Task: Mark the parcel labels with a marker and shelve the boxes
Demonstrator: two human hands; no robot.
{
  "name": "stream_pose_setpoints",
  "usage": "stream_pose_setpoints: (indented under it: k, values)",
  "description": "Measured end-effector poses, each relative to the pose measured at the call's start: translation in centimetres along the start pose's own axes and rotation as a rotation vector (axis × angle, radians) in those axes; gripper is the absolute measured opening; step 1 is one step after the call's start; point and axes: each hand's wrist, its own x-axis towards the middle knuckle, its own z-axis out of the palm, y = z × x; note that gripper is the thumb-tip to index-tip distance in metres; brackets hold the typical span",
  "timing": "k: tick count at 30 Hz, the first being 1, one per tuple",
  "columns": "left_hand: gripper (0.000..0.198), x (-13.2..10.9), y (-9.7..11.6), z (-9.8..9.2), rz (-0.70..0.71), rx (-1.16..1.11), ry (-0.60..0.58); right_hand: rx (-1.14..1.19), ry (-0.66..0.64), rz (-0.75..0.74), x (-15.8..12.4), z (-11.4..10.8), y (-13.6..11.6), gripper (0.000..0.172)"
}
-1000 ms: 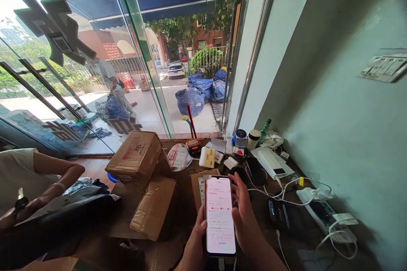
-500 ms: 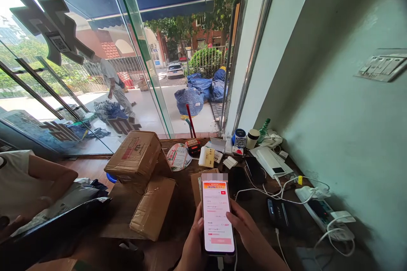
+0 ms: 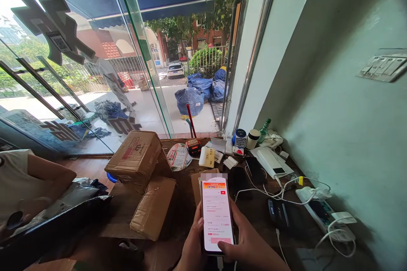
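Observation:
A smartphone [image 3: 215, 216] with a lit white, red and orange screen is held upright between my two hands above the dark wooden table. My left hand [image 3: 193, 237] is closed around its left edge, the thumb along the side. My right hand [image 3: 243, 233] grips the right edge, and its thumb lies on the pink button low on the screen. A white cable [image 3: 220, 262] is plugged into the phone's bottom end. Just beyond the phone lies a piece of cardboard [image 3: 196, 184], partly hidden by it.
Cardboard boxes [image 3: 135, 156] are stacked to the left. A power strip [image 3: 321, 211], white cables, a dark phone [image 3: 255, 169] and a green bottle [image 3: 264, 130] are on the right. Another person's arm [image 3: 51, 173] shows at far left. Blue sacks [image 3: 190, 101] lie outside the glass door.
My right thumb has moved down from the screen's right side to the pink button at the bottom. Outside, the walking person has shifted slightly behind the glass.

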Motion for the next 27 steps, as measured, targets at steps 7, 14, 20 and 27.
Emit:
stream_pose_setpoints:
  k: [7, 14, 20, 27]
  values:
    - [0.048, 0.4, -0.4, -0.8, -0.007, 0.023, -0.066, 0.065, 0.184, 0.016, 1.1, 0.8, -2.3, 0.051]
    - [0.048, 0.6, -0.5, -1.1, 0.002, 0.127, -0.148, 0.094, 0.432, 0.069, 2.3, 0.9, -3.4, 0.054]
    - [0.05, 0.5, -0.5, -0.9, 0.041, 0.096, -0.156, 0.048, 0.307, -0.061, 1.5, 0.9, -2.8, 0.047]
    - [0.049, 0.4, 0.0, 0.0, 0.026, 0.088, -0.131, -0.19, 0.368, -0.247, 0.9, 1.2, 0.2, 0.053]
